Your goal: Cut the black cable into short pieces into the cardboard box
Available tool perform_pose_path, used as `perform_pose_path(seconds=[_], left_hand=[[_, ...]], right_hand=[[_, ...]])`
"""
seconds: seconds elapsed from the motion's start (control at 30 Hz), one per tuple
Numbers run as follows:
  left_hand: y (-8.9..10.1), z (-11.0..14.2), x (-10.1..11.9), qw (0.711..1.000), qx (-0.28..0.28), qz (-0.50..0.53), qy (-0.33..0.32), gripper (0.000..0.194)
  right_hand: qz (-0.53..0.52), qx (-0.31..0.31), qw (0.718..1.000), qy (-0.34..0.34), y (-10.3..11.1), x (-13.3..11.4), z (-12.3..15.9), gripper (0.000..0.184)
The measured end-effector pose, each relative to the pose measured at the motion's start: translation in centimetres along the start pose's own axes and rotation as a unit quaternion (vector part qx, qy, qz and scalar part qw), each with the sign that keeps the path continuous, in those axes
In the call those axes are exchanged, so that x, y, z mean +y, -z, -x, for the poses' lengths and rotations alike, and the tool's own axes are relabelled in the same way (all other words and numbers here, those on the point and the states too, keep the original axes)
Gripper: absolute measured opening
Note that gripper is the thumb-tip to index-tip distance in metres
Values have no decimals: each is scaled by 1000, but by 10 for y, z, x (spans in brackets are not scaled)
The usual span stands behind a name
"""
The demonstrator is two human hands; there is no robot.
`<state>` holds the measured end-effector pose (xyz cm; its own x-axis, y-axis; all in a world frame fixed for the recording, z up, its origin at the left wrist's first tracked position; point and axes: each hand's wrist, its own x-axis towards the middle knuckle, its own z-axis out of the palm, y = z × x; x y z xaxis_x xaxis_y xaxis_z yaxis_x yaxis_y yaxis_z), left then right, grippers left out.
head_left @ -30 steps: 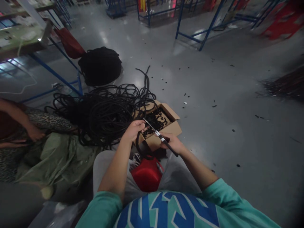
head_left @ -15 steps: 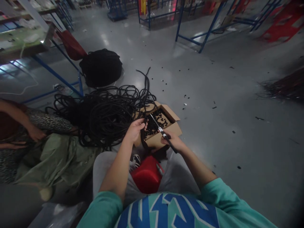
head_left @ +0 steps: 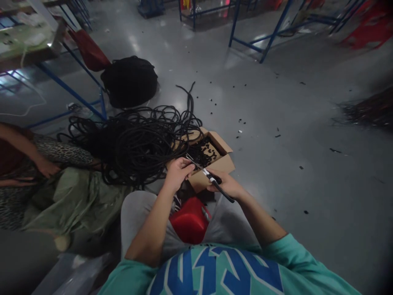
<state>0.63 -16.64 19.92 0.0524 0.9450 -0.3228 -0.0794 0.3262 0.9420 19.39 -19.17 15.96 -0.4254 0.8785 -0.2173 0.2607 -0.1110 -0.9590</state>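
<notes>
My left hand (head_left: 177,175) is closed in a pinch over the near-left side of an open cardboard box (head_left: 211,170). A short dark bit of black cord shows at its fingertips; the rest of that piece is mostly hidden. My right hand (head_left: 227,184) grips a pair of scissors (head_left: 210,177) with black handles and white parts near the pivot. Their slightly parted blades point up and left, right beside my left fingertips. Inside the box lie many small cut black pieces (head_left: 201,153). A large tangle of black cord (head_left: 138,143) spreads left of the box.
A co-worker's hand (head_left: 47,167) and green cloth (head_left: 76,205) are at the left. Beyond the tangle sits a round black bundle (head_left: 130,82). A red object (head_left: 190,221) is between my knees. Blue-legged tables (head_left: 260,51) stand farther off; black scraps dot the floor.
The scissors drew away from my left hand, then came back to its fingertips. The black cord that hung below my left hand is now much less visible.
</notes>
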Motion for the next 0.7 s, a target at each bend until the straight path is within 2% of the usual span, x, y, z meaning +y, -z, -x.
perform_pose_path(seconds=[0.17,0.37,0.6,0.7], left_hand=[[-1,10,2,999,-21,-24,-6,27],[-1,14,5,999,-41,-30,0,27],[1,12,2,998,-47,-51,-3,26],[1,13,3,996,-37,-80,-33,24]], right_hand=[[0,-6,1000,26,-5,-9,4,61],[7,31,999,10,-12,-18,12,53],[1,47,999,17,-15,-16,14,49],[-16,46,999,15,-15,-12,13,47]])
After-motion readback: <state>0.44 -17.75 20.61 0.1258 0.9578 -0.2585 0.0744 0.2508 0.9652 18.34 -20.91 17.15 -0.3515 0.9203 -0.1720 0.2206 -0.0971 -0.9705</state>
